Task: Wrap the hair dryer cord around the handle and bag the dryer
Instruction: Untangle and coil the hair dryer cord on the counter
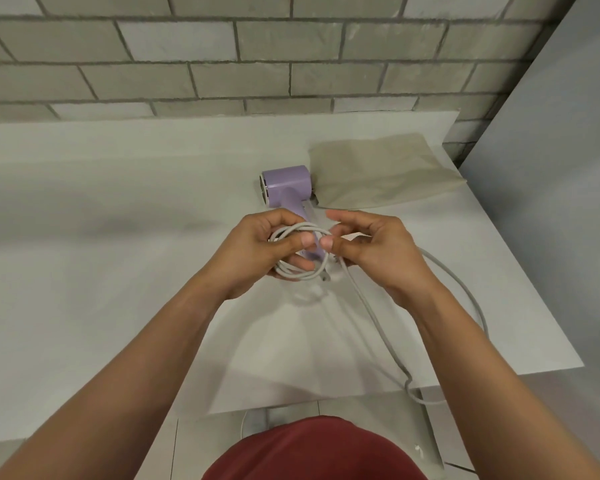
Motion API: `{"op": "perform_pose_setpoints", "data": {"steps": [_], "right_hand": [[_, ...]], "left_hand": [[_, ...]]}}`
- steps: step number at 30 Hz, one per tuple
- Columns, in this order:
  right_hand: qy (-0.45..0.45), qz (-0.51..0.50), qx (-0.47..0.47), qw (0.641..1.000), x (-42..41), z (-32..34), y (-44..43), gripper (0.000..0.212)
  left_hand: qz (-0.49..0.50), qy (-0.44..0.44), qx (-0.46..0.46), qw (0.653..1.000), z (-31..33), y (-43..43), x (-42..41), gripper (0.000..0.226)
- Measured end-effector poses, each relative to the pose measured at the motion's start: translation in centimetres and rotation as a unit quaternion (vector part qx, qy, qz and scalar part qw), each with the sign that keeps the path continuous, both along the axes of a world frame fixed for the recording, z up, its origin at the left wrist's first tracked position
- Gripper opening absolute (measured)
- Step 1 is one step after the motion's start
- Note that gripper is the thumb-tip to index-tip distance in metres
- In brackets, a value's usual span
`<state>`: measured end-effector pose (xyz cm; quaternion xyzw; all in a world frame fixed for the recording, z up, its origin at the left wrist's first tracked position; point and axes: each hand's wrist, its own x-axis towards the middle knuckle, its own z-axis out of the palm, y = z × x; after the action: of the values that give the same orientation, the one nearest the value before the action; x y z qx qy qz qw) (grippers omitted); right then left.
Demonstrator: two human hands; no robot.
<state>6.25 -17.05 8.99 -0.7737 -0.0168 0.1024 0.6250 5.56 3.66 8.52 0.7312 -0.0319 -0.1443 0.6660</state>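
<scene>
A lilac hair dryer (pixel 285 185) lies on the white table (pixel 101 209), its head pointing away from me and its handle running toward me. My left hand (pixel 257 252) grips the handle with several loops of grey cord (pixel 293 233) wound around it. My right hand (pixel 371 247) pinches the cord just right of the handle, thumb and fingers closed on it. The loose rest of the cord (pixel 378 317) trails to the right and hangs over the table's front edge. A flat beige bag (pixel 381 171) lies beyond the dryer, touching its head.
A grey brick wall (pixel 222 57) stands behind the table. A plain grey panel (pixel 561 168) rises at the right. The table's right edge (pixel 520 271) and front edge are close to my hands.
</scene>
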Motion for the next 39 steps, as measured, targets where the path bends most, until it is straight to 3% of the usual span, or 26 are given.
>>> {"op": "perform_pose_setpoints", "data": {"steps": [3,7,15,18,22,25,28,31,35,39], "right_hand": [[0.074,0.1,0.026,0.992,0.3,0.2,-0.9,0.034],[0.122,0.055,0.032,0.991,0.8,-0.1,-1.9,0.015],[0.17,0.112,0.061,0.977,0.9,-0.1,-3.0,0.036],[0.155,0.099,0.036,0.982,1.0,-0.3,-2.8,0.024],[0.098,0.04,-0.012,0.994,1.3,-0.8,-2.4,0.034],[-0.015,-0.012,-0.107,0.994,1.5,-1.8,-2.0,0.037],[-0.11,-0.03,-0.2,0.973,1.4,-2.1,-1.7,0.032],[-0.137,-0.015,-0.205,0.969,1.3,-1.7,-1.6,0.032],[-0.159,-0.016,-0.195,0.968,1.4,-1.2,-1.6,0.029],[-0.084,0.024,-0.117,0.989,1.4,-1.8,-2.2,0.012]], "left_hand": [[-0.025,-0.025,0.039,0.999,1.0,-0.4,0.4,0.021],[-0.036,-0.006,0.094,0.995,2.0,-0.8,0.8,0.045],[-0.062,0.029,0.097,0.993,1.9,-1.1,1.2,0.025],[-0.049,0.056,0.079,0.994,1.7,-1.7,1.3,0.03],[-0.009,0.094,0.012,0.995,0.9,-2.3,1.2,0.038],[0.037,0.048,0.02,0.998,-0.2,-2.4,1.1,0.029],[-0.006,-0.001,0.084,0.996,-0.1,-1.8,1.1,0.019],[-0.07,-0.117,0.251,0.958,0.8,-1.2,1.6,0.018],[-0.097,-0.288,0.435,0.848,1.6,-1.8,2.0,0.031],[-0.014,-0.274,0.441,0.855,1.0,-2.3,2.1,0.024]]}}
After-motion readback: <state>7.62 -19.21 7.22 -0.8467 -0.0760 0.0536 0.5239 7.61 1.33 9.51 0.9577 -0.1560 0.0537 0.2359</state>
